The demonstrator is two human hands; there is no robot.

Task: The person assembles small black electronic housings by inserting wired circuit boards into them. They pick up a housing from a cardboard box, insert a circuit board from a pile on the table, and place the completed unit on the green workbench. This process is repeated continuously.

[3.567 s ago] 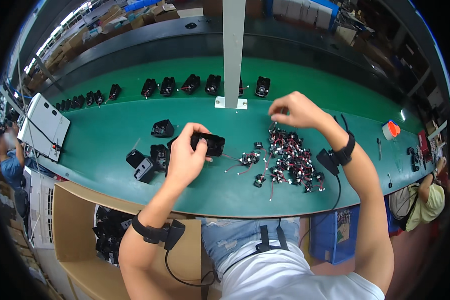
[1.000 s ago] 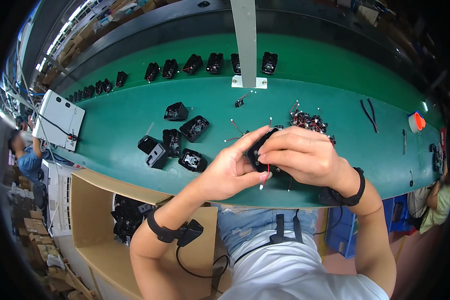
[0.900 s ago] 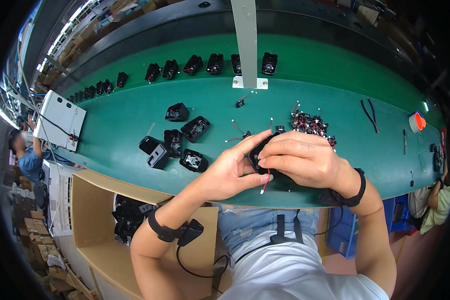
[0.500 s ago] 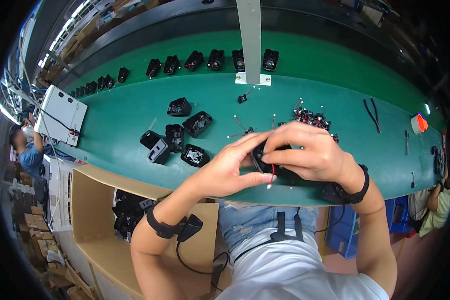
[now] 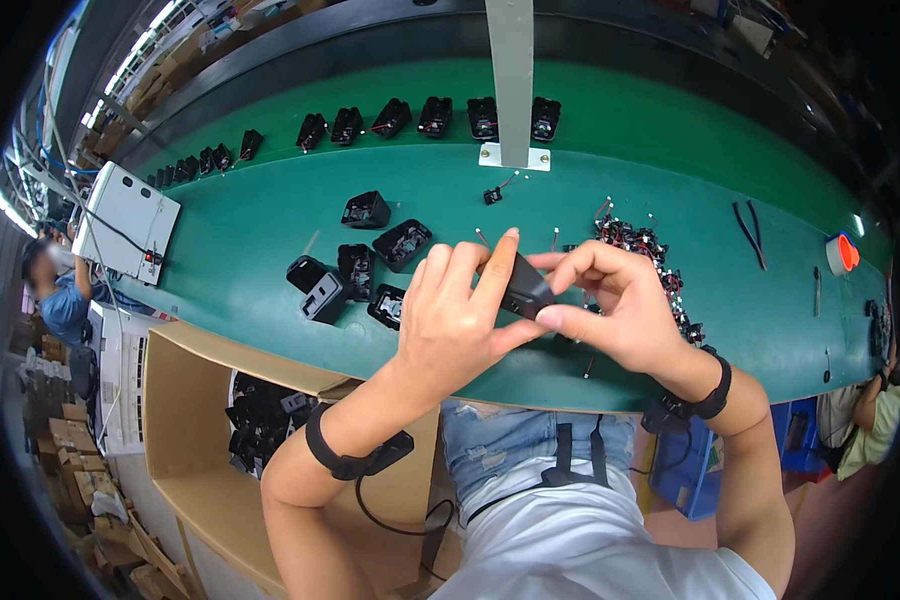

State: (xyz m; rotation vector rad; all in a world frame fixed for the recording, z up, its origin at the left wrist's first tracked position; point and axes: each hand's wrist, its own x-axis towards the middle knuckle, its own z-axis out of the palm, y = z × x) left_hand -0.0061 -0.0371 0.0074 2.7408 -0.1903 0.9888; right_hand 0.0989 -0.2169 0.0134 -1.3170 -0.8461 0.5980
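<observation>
Both my hands hold one black plastic housing (image 5: 528,287) above the near edge of the green bench. My left hand (image 5: 455,310) wraps its fingers over the left side of it, back of the hand up. At its right end, my right hand (image 5: 615,308) pinches it between thumb and fingers. The housing is tilted with a smooth outer face showing; its inside is hidden. Just right of my right hand lies a pile of small black parts with red and black wires (image 5: 630,240). Several open black housings (image 5: 402,245) stand left of my left hand.
A row of black housings (image 5: 390,118) runs along the bench's far side, behind a grey post (image 5: 511,90). Pliers (image 5: 750,235) and an orange-and-white roll (image 5: 842,254) lie at right. A cardboard box (image 5: 185,440) with black parts stands at lower left. A person (image 5: 60,300) is at far left.
The housing has been turned over so its outer face shows, and its red wire is out of sight. My left hand has rolled over it; my right hand has shifted to its right end.
</observation>
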